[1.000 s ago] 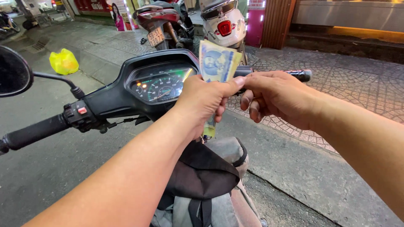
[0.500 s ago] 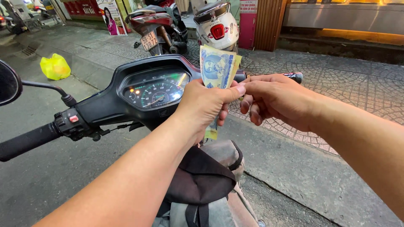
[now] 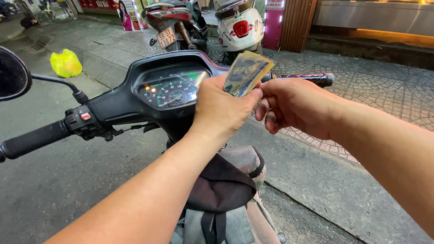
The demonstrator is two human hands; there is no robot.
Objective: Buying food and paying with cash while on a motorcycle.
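Note:
Banknotes, blue and yellowish, stick up tilted to the right from between my two hands. My left hand is closed around their lower part, in front of the scooter's lit instrument panel. My right hand pinches the notes from the right with thumb and forefinger, its other fingers curled. Both hands hover over the black handlebar cover. A grey and black bag lies under my forearms on the scooter.
The left grip and round mirror are at the left, the right grip behind my right hand. Two parked scooters stand ahead on the paved sidewalk. A yellow plastic bag lies on the road.
The banknotes have tilted to the right and sit lower in my hands. Both hands have stayed above the handlebar, and the view has shifted slightly.

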